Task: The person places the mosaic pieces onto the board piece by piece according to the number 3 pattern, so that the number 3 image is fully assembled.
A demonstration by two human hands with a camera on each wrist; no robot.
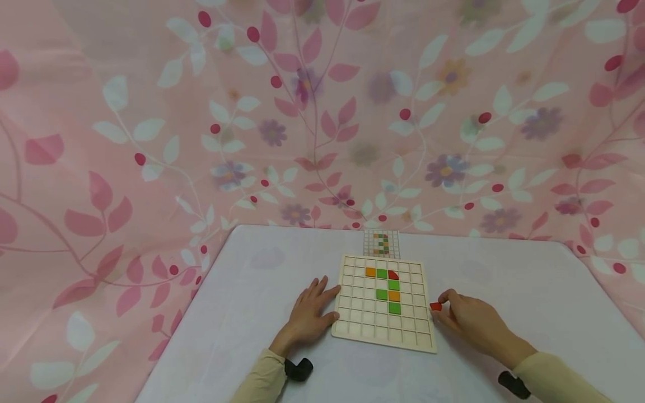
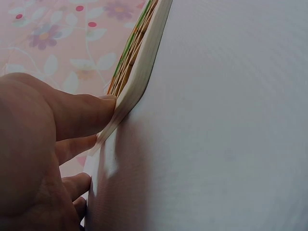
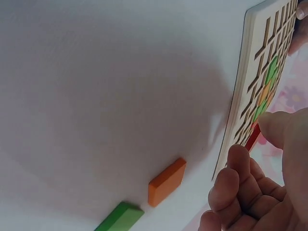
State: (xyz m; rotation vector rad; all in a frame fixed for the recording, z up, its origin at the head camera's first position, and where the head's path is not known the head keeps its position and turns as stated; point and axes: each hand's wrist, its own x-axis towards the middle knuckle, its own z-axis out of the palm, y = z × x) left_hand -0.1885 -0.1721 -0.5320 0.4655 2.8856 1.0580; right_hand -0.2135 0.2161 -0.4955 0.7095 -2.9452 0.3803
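A square wooden grid board [image 1: 358, 324] lies on the table, with green, orange and red tiles set in several of its cells. My left hand [image 1: 308, 314] rests at the board's left edge, its fingers spread and the thumb touching the rim, as the left wrist view shows up close. Just off the board's right edge, my right hand [image 1: 471, 322] pinches a small red tile [image 1: 435, 307] between thumb and fingers. The right wrist view shows that red tile [image 3: 252, 138] edge-on, partly covered by the fingertips.
Behind the board lies a pattern card [image 1: 381, 244] printed with a small coloured grid. An orange tile [image 3: 167, 183] and a green tile [image 3: 121, 217] lie on the white table [image 1: 262, 268] near my right hand. A pink floral cloth [image 1: 322, 112] hangs behind the table.
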